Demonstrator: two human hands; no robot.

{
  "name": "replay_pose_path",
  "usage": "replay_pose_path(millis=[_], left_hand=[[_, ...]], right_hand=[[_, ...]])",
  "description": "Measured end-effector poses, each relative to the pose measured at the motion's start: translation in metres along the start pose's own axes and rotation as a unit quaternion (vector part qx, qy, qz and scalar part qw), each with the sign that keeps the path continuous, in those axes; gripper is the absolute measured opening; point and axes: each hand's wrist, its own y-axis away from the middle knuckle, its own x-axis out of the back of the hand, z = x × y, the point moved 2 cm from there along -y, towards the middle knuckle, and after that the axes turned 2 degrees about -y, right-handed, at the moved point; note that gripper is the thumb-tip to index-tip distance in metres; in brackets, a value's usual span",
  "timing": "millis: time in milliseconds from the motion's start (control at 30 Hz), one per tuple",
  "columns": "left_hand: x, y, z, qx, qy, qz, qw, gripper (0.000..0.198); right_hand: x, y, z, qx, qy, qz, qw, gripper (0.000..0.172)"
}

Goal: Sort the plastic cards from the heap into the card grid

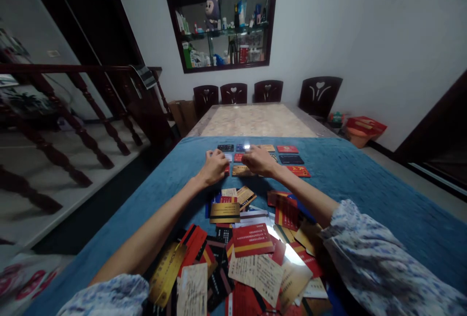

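Note:
Rows of cards lie on the blue cloth [175, 167]. My left hand [214, 166] is at the left end of the rows, fingers curled down over a red card [226, 170], mostly hidden beneath it. My right hand [260, 160] reaches over the middle of the rows, its bent fingertips by a small red card [238, 158] and above a gold card [241, 170]. Under its palm, other cards are partly covered. A black card [225, 148], a dark blue card [291, 159] and a red-and-gold card [298, 171] lie flat around the hands.
Nearer me, between my forearms, spreads a loose overlapping pile of cards, with a red striped card [252, 239] and a gold card [224, 213] on top. Beyond the cloth runs the pale tabletop [251, 119]. Dark chairs [233, 93] stand behind; a railing [73, 87] is at left.

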Motion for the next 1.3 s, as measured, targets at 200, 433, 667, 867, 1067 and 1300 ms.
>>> replay_pose_path(millis=[200, 433, 667, 867, 1067, 1300], left_hand=[[0.006, 0.033, 0.004, 0.009, 0.012, 0.009, 1.000, 0.026], [0.006, 0.072, 0.015, -0.001, 0.051, 0.021, 0.998, 0.025], [0.000, 0.096, 0.022, -0.005, 0.072, -0.005, 0.997, 0.023], [0.007, 0.110, 0.023, -0.001, 0.096, -0.021, 0.995, 0.019], [0.019, 0.118, 0.023, -0.010, 0.122, -0.047, 0.991, 0.020], [0.011, 0.121, 0.020, -0.041, 0.141, -0.076, 0.986, 0.024]], right_hand=[[-0.004, 0.016, -0.015, 0.013, -0.013, 0.011, 1.000, 0.027], [-0.007, 0.036, -0.034, 0.028, -0.035, 0.033, 0.998, 0.028], [-0.005, 0.049, -0.056, 0.039, -0.056, 0.037, 0.997, 0.024], [0.002, 0.058, -0.072, 0.052, -0.088, 0.014, 0.995, 0.018], [0.007, 0.066, -0.081, 0.087, -0.103, -0.031, 0.990, 0.023], [-0.001, 0.070, -0.084, 0.117, -0.099, -0.050, 0.987, 0.039]])
